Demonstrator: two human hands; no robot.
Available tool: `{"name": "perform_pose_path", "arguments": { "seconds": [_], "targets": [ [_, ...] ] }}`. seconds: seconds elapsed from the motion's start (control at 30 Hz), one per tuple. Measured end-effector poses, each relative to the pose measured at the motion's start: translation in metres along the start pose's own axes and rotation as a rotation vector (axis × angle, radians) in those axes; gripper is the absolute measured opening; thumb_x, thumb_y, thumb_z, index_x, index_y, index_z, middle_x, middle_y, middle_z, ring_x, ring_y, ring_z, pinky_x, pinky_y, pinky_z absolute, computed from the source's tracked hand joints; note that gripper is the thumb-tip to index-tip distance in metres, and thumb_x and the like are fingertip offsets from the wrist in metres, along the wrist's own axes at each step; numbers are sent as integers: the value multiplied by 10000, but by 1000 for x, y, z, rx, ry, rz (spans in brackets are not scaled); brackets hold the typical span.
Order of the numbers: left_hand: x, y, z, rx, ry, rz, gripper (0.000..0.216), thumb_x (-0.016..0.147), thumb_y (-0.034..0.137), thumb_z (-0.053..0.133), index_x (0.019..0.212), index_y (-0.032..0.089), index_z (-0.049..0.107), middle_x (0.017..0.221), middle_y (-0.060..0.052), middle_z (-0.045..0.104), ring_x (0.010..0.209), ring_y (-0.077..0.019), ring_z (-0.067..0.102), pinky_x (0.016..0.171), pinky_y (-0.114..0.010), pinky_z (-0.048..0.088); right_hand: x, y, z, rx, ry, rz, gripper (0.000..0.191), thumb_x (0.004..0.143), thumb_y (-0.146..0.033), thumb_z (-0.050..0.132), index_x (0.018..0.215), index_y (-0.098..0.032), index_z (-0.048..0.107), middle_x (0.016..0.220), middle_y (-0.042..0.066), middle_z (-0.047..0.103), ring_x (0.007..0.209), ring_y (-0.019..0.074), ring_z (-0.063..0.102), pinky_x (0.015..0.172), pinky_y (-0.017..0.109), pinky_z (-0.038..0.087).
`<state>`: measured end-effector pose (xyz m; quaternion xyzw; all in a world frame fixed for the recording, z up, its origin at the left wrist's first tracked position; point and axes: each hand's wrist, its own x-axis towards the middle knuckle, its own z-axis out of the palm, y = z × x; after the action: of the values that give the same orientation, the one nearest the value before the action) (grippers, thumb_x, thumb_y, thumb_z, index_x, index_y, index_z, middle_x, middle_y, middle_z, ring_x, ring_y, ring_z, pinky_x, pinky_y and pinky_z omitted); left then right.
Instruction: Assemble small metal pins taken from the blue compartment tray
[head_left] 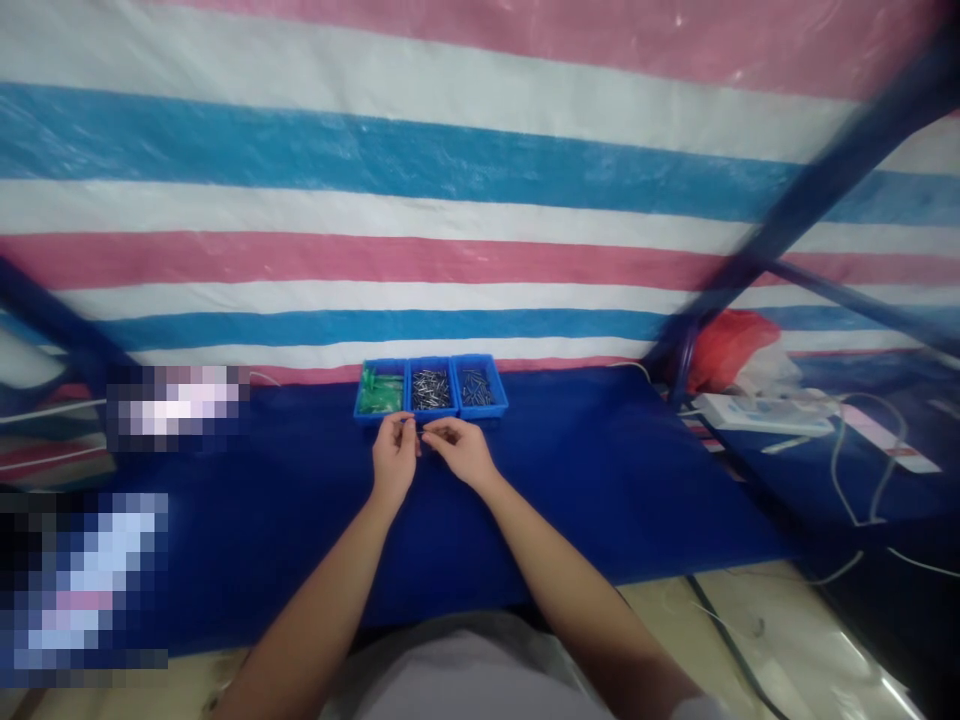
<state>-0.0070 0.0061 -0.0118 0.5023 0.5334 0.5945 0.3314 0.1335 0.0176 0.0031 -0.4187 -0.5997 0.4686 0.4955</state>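
Note:
My left hand (394,462) and my right hand (463,452) come close together over the dark blue table top (577,480), just in front of three joined blue bins. Both hands are closed in a pinch, fingertips nearly meeting. A thin, small item seems to lie between them, too small and blurred to name. The left bin holds green plastic pieces (381,392), perhaps in small bags. Shiny, short metal screw-like pieces (431,390) fill the middle bin. In the right bin (491,411) are thin, darker metal pieces (475,387).
Behind the table hangs a striped plastic sheet (405,262). A blue frame post (739,265) slants at the right. Past it, a side surface carries a red bag (731,345), a white box (765,412) and loose cables (836,460). Pixelated patches cover things at the left.

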Motion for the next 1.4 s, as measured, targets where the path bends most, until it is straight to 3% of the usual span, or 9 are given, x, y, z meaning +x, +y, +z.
{"name": "perform_pose_path", "arguments": {
  "seconds": [0.13,0.27,0.5,0.77,0.97,1.13,1.27,1.4],
  "targets": [
    [-1,2,1,-45,-30,7,265,893,419,630,1061,217,593,710,29,583,547,-106,582,529,-229,473,0,-2,-1,-63,26,-6,169,820,-360,697,862,-203,743,788,38,746,678,192,675,683,324,544],
    [-2,1,1,-36,-54,42,227,906,396,613,1048,219,600,671,37,561,532,-104,552,532,-230,456,0,-2,-1,-131,18,-35,168,848,-355,666,833,-203,736,781,34,737,691,187,664,685,310,525],
    [1,-5,0,12,15,62,248,894,414,629,1016,198,635,670,21,576,547,-109,536,540,-230,433,-2,-1,-1,-155,14,-100,139,837,-314,698,904,-206,754,882,50,761,760,190,684,733,312,540],
    [0,-2,0,8,-5,-31,275,901,444,623,1033,203,613,602,34,570,514,-110,533,523,-219,418,-4,1,0,-168,-41,-178,141,859,-284,689,959,-209,754,897,54,752,743,182,675,708,308,536],
    [-1,-4,1,-45,-64,29,296,937,443,570,1119,210,588,655,32,565,532,-111,549,531,-228,462,-3,0,-1,-320,4,-266,129,895,-267,630,875,-213,745,855,55,712,832,199,634,798,342,507],
    [-1,-6,2,-69,-125,74,313,897,378,639,1155,214,566,908,-28,660,694,-126,646,670,-268,549,1,2,-1,-104,101,-109,163,863,-350,659,888,-201,721,842,47,711,742,182,629,721,321,512],
    [-2,-3,4,-20,-131,81,315,845,319,697,1120,207,592,956,-44,675,729,-130,667,721,-282,558,5,4,-2,109,111,31,226,784,-407,732,844,-191,710,784,37,716,702,182,649,683,307,522],
    [-3,-2,4,-16,-113,91,257,877,333,656,1094,206,607,948,-42,667,686,-118,651,687,-276,556,6,4,-4,131,95,62,270,766,-444,750,845,-186,735,795,46,733,682,175,649,662,299,515]
  ]
}}
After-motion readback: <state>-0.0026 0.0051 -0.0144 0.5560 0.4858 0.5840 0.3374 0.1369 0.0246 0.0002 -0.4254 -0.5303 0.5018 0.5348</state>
